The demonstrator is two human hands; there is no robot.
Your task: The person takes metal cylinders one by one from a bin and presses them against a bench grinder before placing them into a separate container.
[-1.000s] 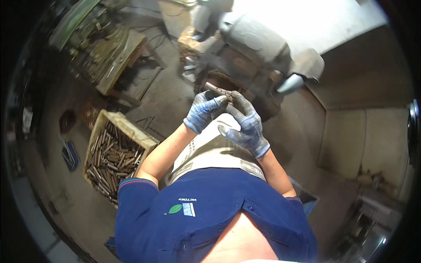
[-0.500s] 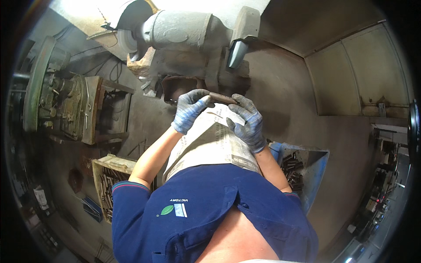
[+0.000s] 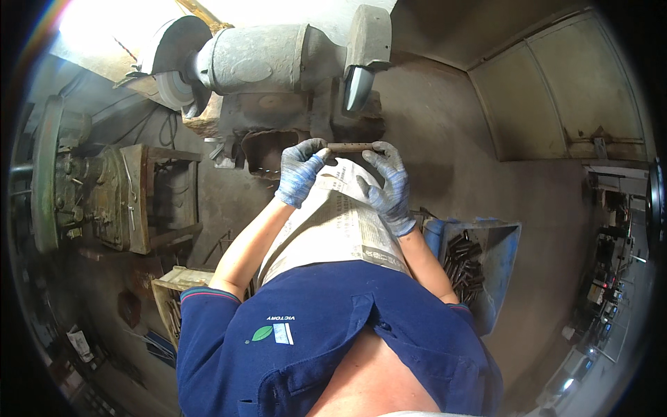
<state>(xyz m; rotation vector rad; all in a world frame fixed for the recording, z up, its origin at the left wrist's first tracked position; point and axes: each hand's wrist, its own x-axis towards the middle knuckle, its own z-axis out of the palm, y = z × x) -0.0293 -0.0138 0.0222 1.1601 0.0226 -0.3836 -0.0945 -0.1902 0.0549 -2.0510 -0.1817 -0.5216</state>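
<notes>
A short brown metal rod [image 3: 349, 147] with a row of small dark spots lies level between my two gloved hands, above my lap. My left hand [image 3: 300, 174] pinches its left end, fingers curled. At the other end, my right hand [image 3: 389, 187] grips it between thumb and fingers, with the lower fingers loosely bent away. Both gloves are blue-grey and blackened at the fingertips. Sheets of newspaper [image 3: 333, 233] cover my lap below the rod. Just beyond my hands stands a grey bench grinder [image 3: 257, 59], with a pale grinding wheel [image 3: 174, 89] at its left end.
By my right elbow is a blue bin [image 3: 506, 267] holding many dark metal pieces [image 3: 462, 267]. A pale crate [image 3: 184, 278] sits at my left elbow, partly hidden by my arm. Greenish machinery [image 3: 108, 187] stands at far left. Metal panels [image 3: 549, 97] line the right wall.
The rod has turned from slanting down to the right to level, and its row of spots now shows. My right hand has risen slightly. The whole view has shifted a little.
</notes>
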